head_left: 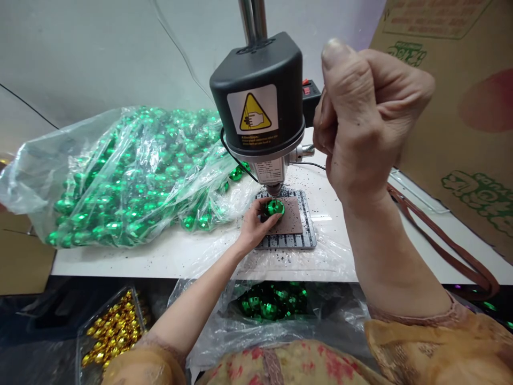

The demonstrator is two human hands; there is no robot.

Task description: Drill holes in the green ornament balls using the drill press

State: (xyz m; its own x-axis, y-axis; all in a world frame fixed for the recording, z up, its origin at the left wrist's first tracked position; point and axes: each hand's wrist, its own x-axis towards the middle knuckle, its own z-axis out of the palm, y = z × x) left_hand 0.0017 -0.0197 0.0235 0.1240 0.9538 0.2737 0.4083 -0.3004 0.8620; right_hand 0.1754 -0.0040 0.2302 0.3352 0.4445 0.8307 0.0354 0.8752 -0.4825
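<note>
So this is a small bench drill press (258, 96), top middle of the frame, with its chuck (273, 188) sitting right over a green faceted bauble (274, 207). The bauble rests on a brown pad (290, 224) on the slotted drill table (308, 238), dead centre of the picture. The left hand (253, 224) is pinching it in place with thumb and fingertips. The right hand (360, 117), upper right, is clenched in a fist beside the drill head. I'd guess it's around the feed lever, but the fingers hide whatever's in there.

If it were me, I'd get the bauble sitting straight under the bit and hold it low on the sides, fingertips well away from the chuck. Feed down slow too, since a round shiny thing like that looks like it'd spin or skate off.

Writing-wise, there's a yellow triangle warning label (253, 113) with a hand pictogram. The line under it starts "Attention:" and the rest is too small to read, same for the rating plate below. The cardboard box (460, 107) on the right has green printing I can't make out.

Other stuff: a big clear bag of green baubles (120, 176) at left, a second bag (272, 305) with a few at bottom centre, and a tray of gold beads (112, 326) at lower left.
</note>
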